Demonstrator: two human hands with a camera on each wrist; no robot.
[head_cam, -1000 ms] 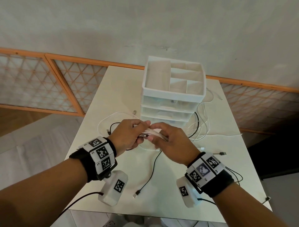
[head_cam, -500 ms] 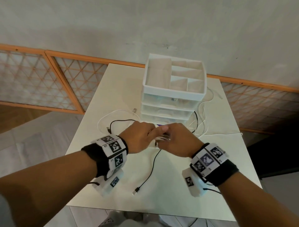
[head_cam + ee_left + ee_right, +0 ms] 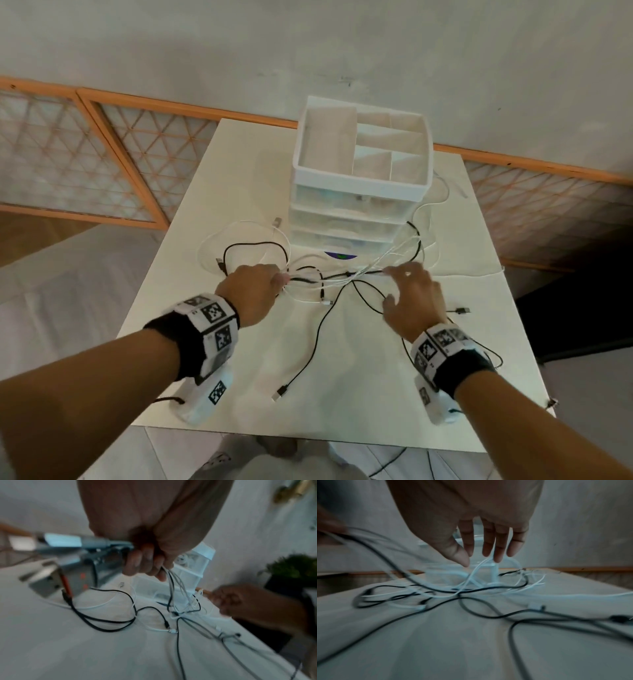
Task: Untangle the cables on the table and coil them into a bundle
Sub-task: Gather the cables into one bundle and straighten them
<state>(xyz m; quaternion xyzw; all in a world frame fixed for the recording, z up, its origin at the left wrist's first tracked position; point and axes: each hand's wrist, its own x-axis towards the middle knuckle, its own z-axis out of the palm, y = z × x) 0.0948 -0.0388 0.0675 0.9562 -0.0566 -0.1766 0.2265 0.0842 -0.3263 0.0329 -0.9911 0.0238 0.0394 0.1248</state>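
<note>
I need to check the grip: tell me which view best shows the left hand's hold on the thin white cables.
The left wrist view: the left hand has its fingers curled round the thin white cables, which hang below it. The head view shows only that hand's back, hiding the grip. The right wrist view catches just a blurred edge of it.

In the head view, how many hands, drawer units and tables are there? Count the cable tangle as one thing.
Hands: 2, left hand and right hand
Drawer unit: 1
Table: 1
Cable tangle: 1
Total: 5
</note>
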